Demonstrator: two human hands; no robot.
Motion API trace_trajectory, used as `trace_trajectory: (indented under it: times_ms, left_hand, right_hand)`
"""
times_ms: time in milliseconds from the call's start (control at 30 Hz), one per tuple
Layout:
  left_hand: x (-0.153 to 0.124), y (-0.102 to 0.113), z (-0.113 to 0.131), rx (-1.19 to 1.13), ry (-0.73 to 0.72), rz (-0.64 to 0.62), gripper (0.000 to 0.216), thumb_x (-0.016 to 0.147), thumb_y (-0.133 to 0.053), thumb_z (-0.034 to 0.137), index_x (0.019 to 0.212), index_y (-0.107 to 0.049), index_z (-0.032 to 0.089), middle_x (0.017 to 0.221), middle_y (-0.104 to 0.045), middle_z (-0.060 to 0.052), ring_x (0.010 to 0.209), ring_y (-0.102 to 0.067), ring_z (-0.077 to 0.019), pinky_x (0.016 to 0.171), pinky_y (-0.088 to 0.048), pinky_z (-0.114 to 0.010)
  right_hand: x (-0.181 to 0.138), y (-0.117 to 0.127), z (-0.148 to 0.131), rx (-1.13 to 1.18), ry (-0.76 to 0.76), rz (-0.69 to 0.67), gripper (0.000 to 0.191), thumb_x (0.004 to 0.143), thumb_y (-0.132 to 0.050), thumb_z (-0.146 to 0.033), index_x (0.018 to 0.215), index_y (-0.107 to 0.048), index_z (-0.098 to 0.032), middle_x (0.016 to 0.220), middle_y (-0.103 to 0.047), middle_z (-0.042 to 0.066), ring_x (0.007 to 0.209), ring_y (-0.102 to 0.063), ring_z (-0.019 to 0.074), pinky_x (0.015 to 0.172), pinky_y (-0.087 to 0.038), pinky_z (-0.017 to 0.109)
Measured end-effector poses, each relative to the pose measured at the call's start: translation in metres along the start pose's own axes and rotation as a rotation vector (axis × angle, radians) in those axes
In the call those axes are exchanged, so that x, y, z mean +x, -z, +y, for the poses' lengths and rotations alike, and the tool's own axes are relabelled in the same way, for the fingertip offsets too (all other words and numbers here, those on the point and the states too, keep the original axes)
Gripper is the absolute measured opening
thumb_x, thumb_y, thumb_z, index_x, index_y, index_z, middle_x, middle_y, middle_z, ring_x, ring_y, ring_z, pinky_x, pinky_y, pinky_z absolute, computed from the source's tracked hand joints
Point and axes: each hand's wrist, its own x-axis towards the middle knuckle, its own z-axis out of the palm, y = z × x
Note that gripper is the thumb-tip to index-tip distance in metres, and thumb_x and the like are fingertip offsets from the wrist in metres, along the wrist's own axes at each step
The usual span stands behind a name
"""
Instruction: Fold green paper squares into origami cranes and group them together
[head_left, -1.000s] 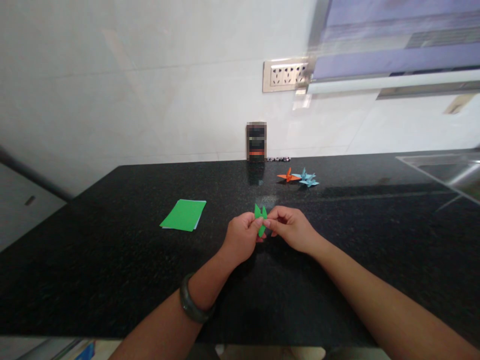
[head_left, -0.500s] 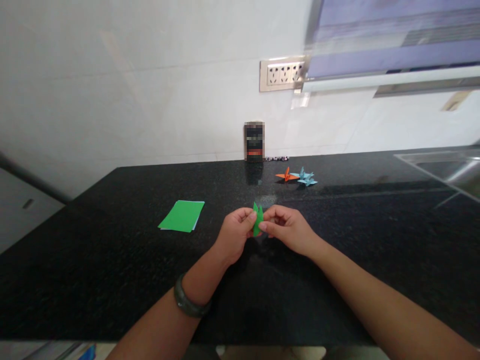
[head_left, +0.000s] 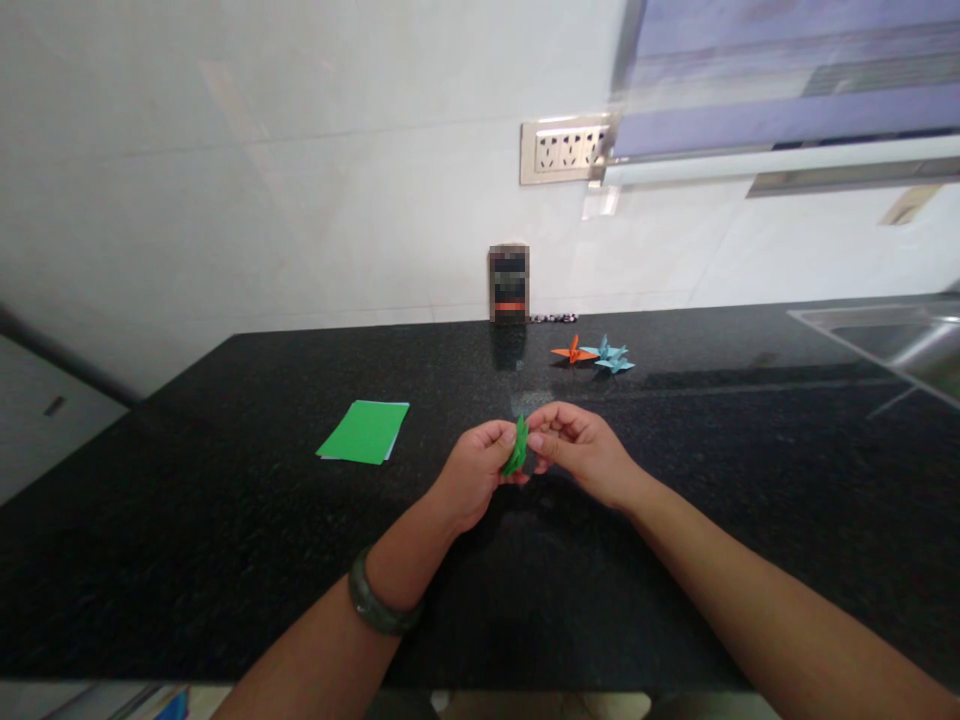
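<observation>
At the far right, a metal sink (head_left: 911, 335) is sitting in the black countertop (head_left: 225, 560), its inner wall catching a bright streak of light and part of it running out of view. The green folded paper (head_left: 518, 452) is being held over the middle of the countertop, between the two hands; it is looking slim and layered, turned nearly edge-on, with a sharp tip pointing up and the lower end slanting toward the left. The left hand (head_left: 475, 474) is closing its thumb and fingers firmly on the paper's left side. The right hand (head_left: 579, 450) is curling at the paper's right edge, thumb and forefinger standing narrowly apart; whether they are pinching it, I cannot tell. To the left, a stack of square sheets (head_left: 365, 432) is lying flat, green on top. Beyond the hands, an orange paper crane (head_left: 574, 352) is resting beside light-blue paper cranes (head_left: 613, 357).
</observation>
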Motion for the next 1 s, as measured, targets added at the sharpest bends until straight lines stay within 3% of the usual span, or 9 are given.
trace_trajectory:
  times_ms: [300,533,800,1000]
  left_hand:
    - [0.0002,0.002,-0.0007,-0.025,0.066,-0.052,0.03,0.07,-0.063,0.043,0.069,-0.054,0.014,0.058,-0.051,0.002,0.053,-0.048,-0.0079,0.052,-0.043,-0.022]
    - [0.0012,0.0019,-0.0013,0.064,0.028,0.021,0.029,0.07,-0.061,0.042,0.068,-0.053,0.015,0.058,-0.048,0.003,0.053,-0.046,-0.0081,0.051,-0.044,-0.022]
    - [0.0038,0.001,-0.001,0.355,-0.14,0.161,0.022,0.073,-0.055,0.035,0.07,-0.056,0.014,0.061,-0.051,0.002,0.057,-0.047,-0.0096,0.052,-0.045,-0.023]
    - [0.0044,0.0025,-0.0019,0.337,-0.137,0.174,0.023,0.073,-0.057,0.036,0.07,-0.057,0.013,0.06,-0.051,0.002,0.056,-0.048,-0.0098,0.052,-0.046,-0.023]
  right_hand:
    - [-0.0001,-0.0001,0.0002,-0.012,0.018,0.0,0.026,0.068,-0.07,-0.033,0.083,-0.057,-0.017,0.062,-0.058,-0.003,0.05,-0.053,0.0065,0.049,-0.046,0.02]
    - [0.0007,0.0011,-0.0001,-0.133,0.03,-0.001,0.019,0.069,-0.065,-0.029,0.079,-0.055,-0.017,0.062,-0.056,-0.003,0.049,-0.051,0.0069,0.048,-0.044,0.021]
    - [-0.0011,0.0039,0.0004,-0.579,0.238,0.056,0.007,0.069,-0.055,-0.015,0.075,-0.054,-0.017,0.06,-0.051,-0.004,0.051,-0.044,0.0072,0.048,-0.036,0.019]
    - [-0.0017,0.0068,-0.0028,-0.755,0.294,0.052,0.005,0.073,-0.054,-0.016,0.075,-0.058,-0.017,0.065,-0.057,0.0,0.056,-0.05,0.0099,0.053,-0.04,0.022]
